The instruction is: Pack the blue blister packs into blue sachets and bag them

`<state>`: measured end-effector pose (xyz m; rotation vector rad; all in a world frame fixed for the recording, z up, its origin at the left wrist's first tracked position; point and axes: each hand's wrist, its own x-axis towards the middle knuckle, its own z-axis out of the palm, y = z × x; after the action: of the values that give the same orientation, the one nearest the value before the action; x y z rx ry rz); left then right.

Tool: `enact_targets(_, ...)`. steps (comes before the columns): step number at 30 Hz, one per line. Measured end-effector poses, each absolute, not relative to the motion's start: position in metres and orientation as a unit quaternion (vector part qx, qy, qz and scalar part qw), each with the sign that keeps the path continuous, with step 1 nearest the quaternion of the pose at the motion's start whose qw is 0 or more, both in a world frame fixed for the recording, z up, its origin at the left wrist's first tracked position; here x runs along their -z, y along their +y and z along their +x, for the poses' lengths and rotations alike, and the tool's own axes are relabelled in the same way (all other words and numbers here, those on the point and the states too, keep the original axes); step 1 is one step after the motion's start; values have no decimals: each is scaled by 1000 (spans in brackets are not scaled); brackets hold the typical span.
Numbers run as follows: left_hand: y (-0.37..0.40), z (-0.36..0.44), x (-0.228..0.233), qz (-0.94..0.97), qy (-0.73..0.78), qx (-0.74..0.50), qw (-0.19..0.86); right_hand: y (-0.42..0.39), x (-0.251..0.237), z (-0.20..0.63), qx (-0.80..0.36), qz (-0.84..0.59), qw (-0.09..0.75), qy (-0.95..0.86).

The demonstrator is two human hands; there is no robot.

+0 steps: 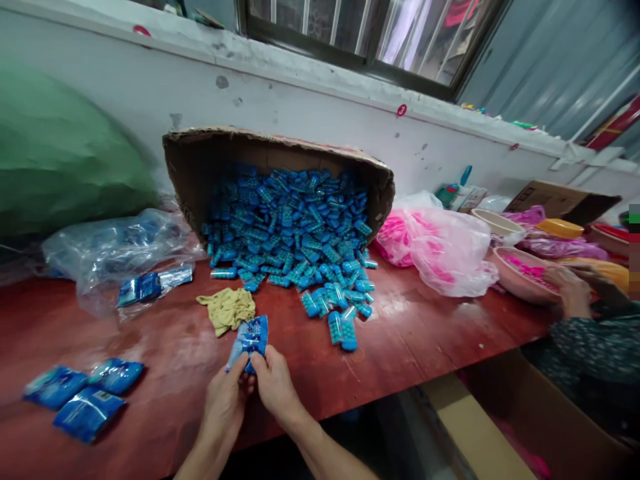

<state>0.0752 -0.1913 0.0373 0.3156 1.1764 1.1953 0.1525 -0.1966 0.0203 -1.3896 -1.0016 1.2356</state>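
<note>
Near the table's front edge, my left hand (225, 397) and my right hand (274, 381) both pinch the lower end of a blue plastic packet (255, 335), thumbs on top. Just behind the packet lies a crumpled yellow cloth (230, 309). Small clear tubes with blue caps and blue beads (295, 227) fill a cardboard box (183, 173) tipped on its side, and several have spilled out in front of it. To the left, three filled blue packets (90, 411) lie on the table.
Flat blue packets (141, 289) lie by a clear plastic bag (165, 233) at left, below a big green sack (65, 147). Right of the box sits a bag of pink pieces (435, 247). Farther right, a co-worker's hands (573, 287) are at a pink bowl (510, 283). An open carton (475, 427) stands below the table (400, 347).
</note>
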Motion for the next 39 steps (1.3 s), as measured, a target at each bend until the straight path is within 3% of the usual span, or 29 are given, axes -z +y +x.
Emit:
enact_targets(10, -195, 69, -46, 252, 518, -487, 656, -201, -28, 165, -550, -502, 524, -413)
enact_targets(16, -201, 72, -51, 192, 500, -530, 657, -205, -38, 162, -628, -453, 521, -359)
enact_targets(24, -203, 72, -47, 154, 478, -529, 684, -207, -36, 158, -631, -431, 537, -357)
enact_targets(39, -196, 68, -34, 280, 544, -515, 601, -202, -32, 156, -631, -440, 557, -314)
